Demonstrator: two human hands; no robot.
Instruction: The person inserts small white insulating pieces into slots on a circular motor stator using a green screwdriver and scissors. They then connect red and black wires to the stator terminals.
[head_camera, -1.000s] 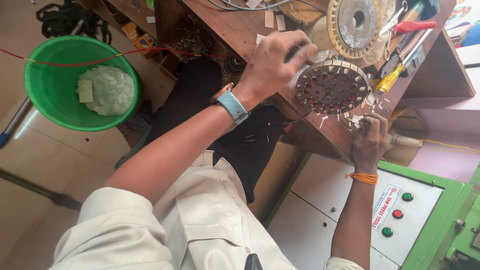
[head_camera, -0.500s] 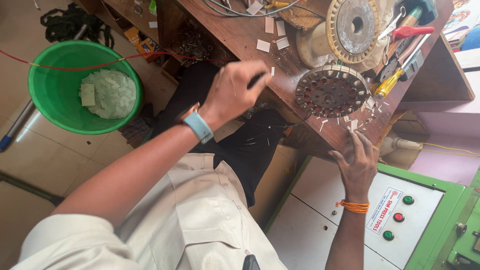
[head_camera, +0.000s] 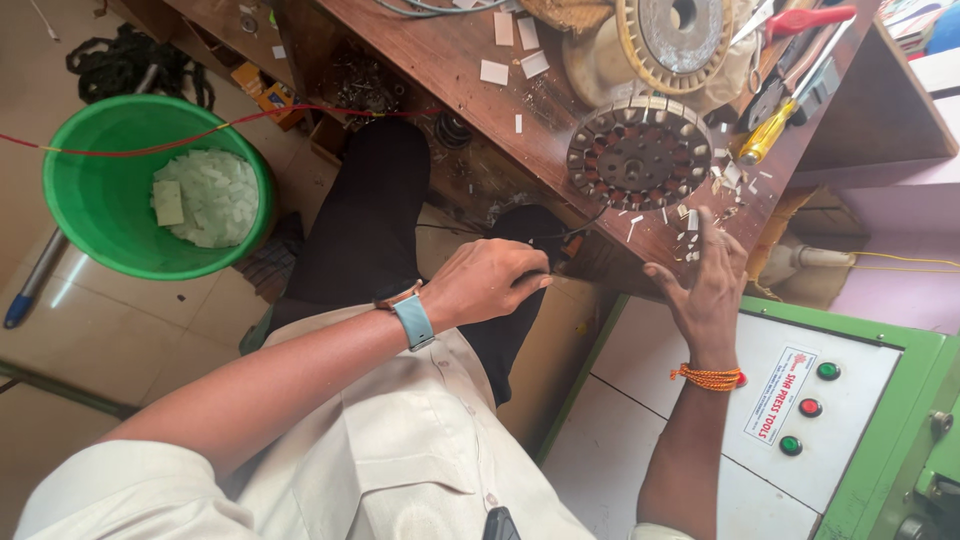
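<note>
resting right hand (head_camera: 708, 278) on bench edge (head_camera: 640, 262)

Bench (head_camera: 450, 60) front edge near the right hand (head_camera: 708, 285): littered with small white paper slips (head_camera: 690, 235), with the slotted stator core (head_camera: 638, 155) close behind and a yellow-handled screwdriver (head_camera: 768, 135) and a second round core (head_camera: 680, 30) crowding the far side. Bare wood lies open left of the stator core, broken only by a few white cards (head_camera: 515, 45). Left hand (head_camera: 490, 280) sits below the bench edge over the dark trouser leg (head_camera: 365, 220); the green bucket (head_camera: 80, 180) stands well apart on the floor, a red wire (head_camera: 200, 135) stretched across its rim.
</note>
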